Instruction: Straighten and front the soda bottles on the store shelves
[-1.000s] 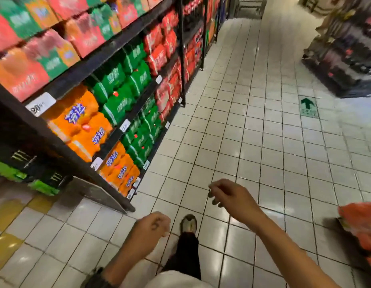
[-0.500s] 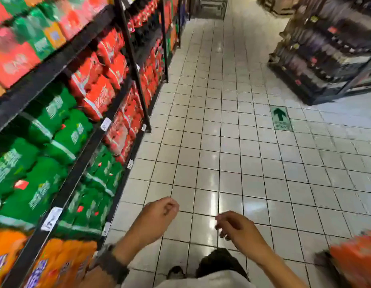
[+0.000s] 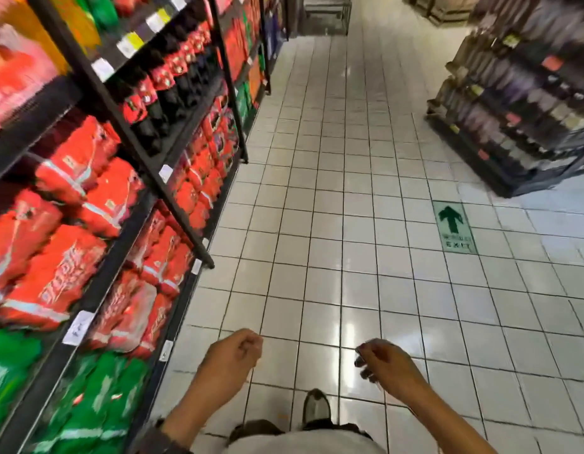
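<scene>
Dark cola bottles with red labels stand in a row on an upper shelf of the black rack on my left. Below them lie red shrink-wrapped soda packs and, lower still, green packs. My left hand hangs over the floor beside the rack's bottom shelf, fingers curled in, holding nothing. My right hand floats to its right, fingers loosely curled, also holding nothing. Neither hand touches a shelf or a bottle.
A white tiled aisle runs ahead, with a green exit arrow sticker on it. A low dark display of bottles stands at the right. A metal cart or rack sits at the aisle's far end. My shoe shows below.
The view has moved forward along the aisle: orange and green packs slid back and out, red packs and cola bottles came alongside. Both hands stay low with nothing in them.
</scene>
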